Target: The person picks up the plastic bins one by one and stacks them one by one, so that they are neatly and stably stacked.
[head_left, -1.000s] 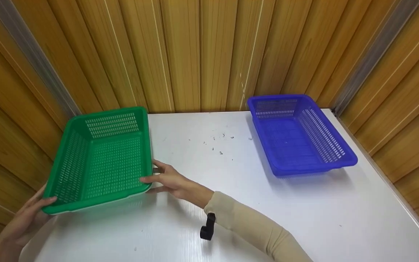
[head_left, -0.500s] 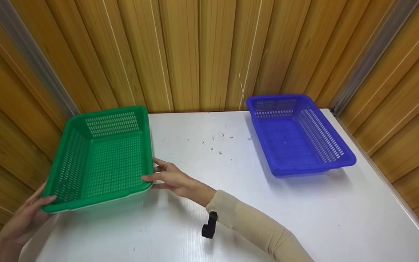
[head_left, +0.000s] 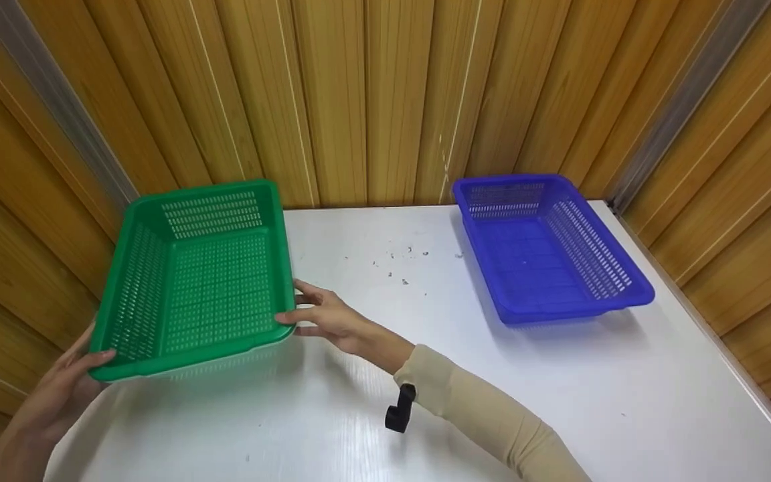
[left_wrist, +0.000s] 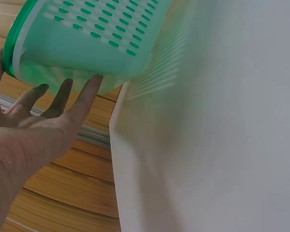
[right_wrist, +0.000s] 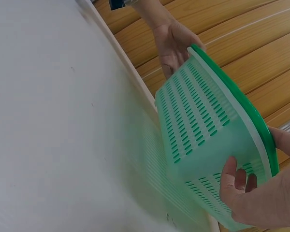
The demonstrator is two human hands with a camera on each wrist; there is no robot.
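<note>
A green plastic basket [head_left: 218,288] with slotted walls is held at the left of the head view. In the right wrist view, a pale translucent basket [right_wrist: 210,140] with a white rim fits around its outside. My left hand [head_left: 57,398] grips the near left corner, thumb over the green rim and fingers against the outer wall. At the near right corner my right hand [head_left: 338,320] pinches the rim, its thumb inside and fingers spread on the outside. Shadow on the tabletop beneath shows the near end raised; whether the far end touches is hidden.
A blue-purple slotted basket [head_left: 533,264] stands on the right of the white table [head_left: 385,375]. Small dark marks [head_left: 404,281] dot the tabletop between the baskets. Wood-look panel walls [head_left: 332,100] enclose the back and both sides.
Both hands have carried the green basket and its pale outer basket slightly right and farther up in the head view. The blue-purple basket has stayed in place.
</note>
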